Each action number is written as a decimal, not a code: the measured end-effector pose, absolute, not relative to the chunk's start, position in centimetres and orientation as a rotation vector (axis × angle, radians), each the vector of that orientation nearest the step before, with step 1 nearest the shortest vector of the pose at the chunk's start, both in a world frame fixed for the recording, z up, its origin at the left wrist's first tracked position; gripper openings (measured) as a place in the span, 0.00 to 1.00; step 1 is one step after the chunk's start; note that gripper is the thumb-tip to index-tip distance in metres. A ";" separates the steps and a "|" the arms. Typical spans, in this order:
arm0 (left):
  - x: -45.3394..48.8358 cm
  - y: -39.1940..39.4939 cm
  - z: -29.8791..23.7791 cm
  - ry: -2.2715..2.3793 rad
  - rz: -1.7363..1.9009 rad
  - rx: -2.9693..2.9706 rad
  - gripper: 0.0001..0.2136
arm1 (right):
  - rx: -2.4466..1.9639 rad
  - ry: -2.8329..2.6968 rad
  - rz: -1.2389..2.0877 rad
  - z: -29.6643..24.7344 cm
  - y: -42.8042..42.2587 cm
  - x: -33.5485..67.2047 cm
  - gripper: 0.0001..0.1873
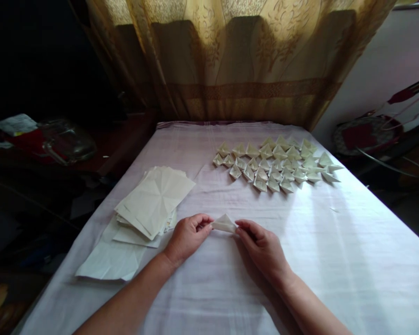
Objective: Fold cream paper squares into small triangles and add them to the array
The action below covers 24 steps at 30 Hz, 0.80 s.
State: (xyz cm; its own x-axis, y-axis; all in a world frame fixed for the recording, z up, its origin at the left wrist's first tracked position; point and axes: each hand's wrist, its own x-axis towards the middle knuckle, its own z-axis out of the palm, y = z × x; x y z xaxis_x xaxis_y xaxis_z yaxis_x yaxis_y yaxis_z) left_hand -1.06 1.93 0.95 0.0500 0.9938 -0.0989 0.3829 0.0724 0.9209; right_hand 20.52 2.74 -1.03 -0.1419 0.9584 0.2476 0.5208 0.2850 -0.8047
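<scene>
Folded paper piece [224, 224] is pinched at its two ends, just above the white cloth-covered table [335, 260], near the front middle. Left hand [187, 236] is closed on the left tip with fingertips; right hand [261, 246] is closed on the right tip. A stack of creased paper sheets [150, 204] is laid just left of the left hand. Finished folded pieces [277, 165] are set in rows farther back, right of centre, well apart from both hands. A patterned curtain [237, 60] is hung behind the table.

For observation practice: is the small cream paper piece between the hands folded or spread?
Folded: the small cream paper piece is a pointed triangle pinched by left hand and right hand.
</scene>
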 end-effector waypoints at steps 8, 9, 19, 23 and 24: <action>0.0 1.6 1.3 1.622 0.735 1.799 0.08 | -1.379 -2.014 0.317 -1.7 2.8 21.2 0.15; 0.2 1.5 1.3 1.638 0.739 1.823 0.09 | -1.383 -2.022 0.274 -1.8 2.8 21.3 0.15; -9.1 -3.8 6.6 1.918 0.950 2.070 0.10 | -1.633 -1.871 0.057 -2.8 3.4 25.1 0.19; -20.3 -7.6 9.7 2.628 0.601 1.840 0.16 | -1.703 -1.851 0.040 -3.0 3.5 25.5 0.19; -23.2 -8.8 10.4 2.718 0.538 1.776 0.17 | -1.709 -1.857 0.027 -3.1 3.5 25.5 0.19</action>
